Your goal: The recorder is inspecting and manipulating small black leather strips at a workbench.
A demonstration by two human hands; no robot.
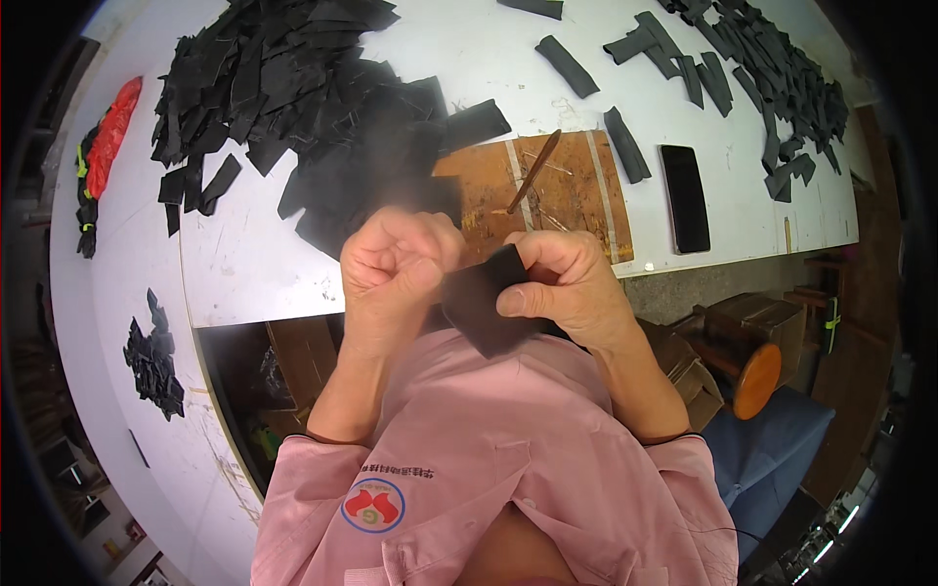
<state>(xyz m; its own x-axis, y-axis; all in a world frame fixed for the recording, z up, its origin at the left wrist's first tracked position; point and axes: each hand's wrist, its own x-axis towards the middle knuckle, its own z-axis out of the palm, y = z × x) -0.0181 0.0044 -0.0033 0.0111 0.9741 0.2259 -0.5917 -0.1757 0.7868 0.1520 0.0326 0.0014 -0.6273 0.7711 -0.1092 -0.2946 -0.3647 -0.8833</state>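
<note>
Black fabric pc (481, 314) in front of pink shirt (586, 469), pinched btwn thumb & fingers of R hand (575, 285); L hand (396, 262) just beside, fingers curled, can't tell if gripping. Beyond, on white counter (244, 283): brown board (479, 190) w/ stick (535, 174), phone (686, 200) to R.

White table (256, 264), wooden stool (757, 382), possibly concrete floor (674, 292)

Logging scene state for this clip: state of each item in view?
Right hand: thumb and fingers pinching black piece
Black piece: held off the table
Left hand: fingers curled, blurred; contact with black piece unclear
Phone: lying face up, screen dark
Brown board: flat on table, littered with scraps
Pointed stick: lying on board
Left black pile: loosely heaped
Red plastic: crumpled
</note>
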